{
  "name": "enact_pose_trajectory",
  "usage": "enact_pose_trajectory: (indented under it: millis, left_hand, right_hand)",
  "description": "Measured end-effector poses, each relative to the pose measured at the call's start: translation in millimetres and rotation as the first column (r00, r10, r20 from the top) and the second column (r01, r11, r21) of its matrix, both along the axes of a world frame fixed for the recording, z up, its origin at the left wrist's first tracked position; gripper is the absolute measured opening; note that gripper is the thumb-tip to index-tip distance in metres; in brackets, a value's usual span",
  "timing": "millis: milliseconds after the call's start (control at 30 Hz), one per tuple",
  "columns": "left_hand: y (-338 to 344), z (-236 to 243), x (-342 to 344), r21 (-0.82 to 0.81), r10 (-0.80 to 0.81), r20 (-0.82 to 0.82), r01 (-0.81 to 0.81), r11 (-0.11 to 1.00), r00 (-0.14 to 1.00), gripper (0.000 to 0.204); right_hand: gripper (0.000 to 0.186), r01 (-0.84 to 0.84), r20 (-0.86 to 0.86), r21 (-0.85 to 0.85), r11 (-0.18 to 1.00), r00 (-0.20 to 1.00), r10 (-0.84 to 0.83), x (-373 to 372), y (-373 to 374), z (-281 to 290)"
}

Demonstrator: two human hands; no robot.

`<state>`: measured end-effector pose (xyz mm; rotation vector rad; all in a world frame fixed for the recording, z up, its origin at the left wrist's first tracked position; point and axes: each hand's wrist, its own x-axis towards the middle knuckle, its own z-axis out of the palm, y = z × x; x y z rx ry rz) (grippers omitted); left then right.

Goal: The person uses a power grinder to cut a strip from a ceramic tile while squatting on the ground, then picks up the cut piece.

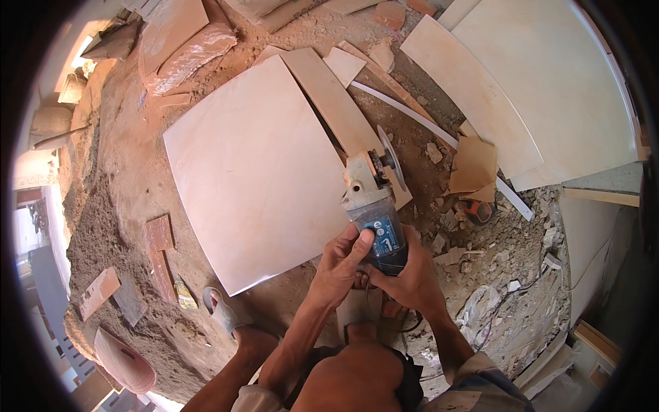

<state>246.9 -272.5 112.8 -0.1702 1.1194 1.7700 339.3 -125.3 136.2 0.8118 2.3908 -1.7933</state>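
Observation:
An angle grinder (376, 223) with a blue body and a grey metal head is held up between my two hands. Its thin cutting disc (392, 158) stands nearly edge-on at the far right of the head. My left hand (340, 264) grips the left side of the body, thumb on the casing. Around the right and near end of the body my right hand (410, 275) is closed. Below the grinder and to its left lies a large cream tile (254, 172) on the ground. A narrow tile strip (326, 96) lies along its right edge, with a dark gap between them.
Large tiles (549, 75) are stacked at the far right. A white strip (405, 106), a cardboard piece (473, 165) and a red-black round object (478, 211) lie on the rubble. A wrapped bag (192, 55) is at the far left, brick pieces (159, 254) nearer. A cable (508, 295) crosses the debris.

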Motion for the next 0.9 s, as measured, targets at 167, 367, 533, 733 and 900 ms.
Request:
enact_pose_trajectory:
  millis: [167, 367, 533, 733, 900]
  left_hand:
    - [-3.0, -15.2, -22.8, -0.209, -0.176, -0.352, 0.106, 0.972, 0.919, 0.052]
    - [27.7, -88.8, 48.7, -0.319, -0.341, -0.144, 0.282, 0.905, 0.929, 0.069]
    - [98.1, -116.2, 97.7, -0.359, 0.194, -0.076, -0.208, 0.91, 0.978, 0.081]
    - [129.0, -125.9, 53.3, -0.213, 0.484, -0.062, -0.485, 0.848, 0.873, 0.061]
    - [133.8, -86.9, 54.6, -0.111, 0.524, -0.108, -0.534, 0.838, 0.845, 0.045]
  right_hand:
    - [0.054, 0.106, -0.001, 0.201, 0.974, 0.994, -0.108, 0.9, 14.8, -18.6]
    - [0.056, 0.177, 0.105, 0.327, 0.928, 0.969, -0.222, -0.8, 48.8, -22.9]
    - [0.061, 0.285, 0.012, 0.38, 0.88, 0.95, -0.312, -1.9, 67.2, -21.9]
    - [0.065, 0.21, 0.039, 0.535, 0.818, 0.962, -0.272, -9.8, 82.5, -43.7]
    - [0.063, 0.221, 0.03, 0.532, 0.817, 0.96, -0.279, -10.7, 101.4, -56.9]
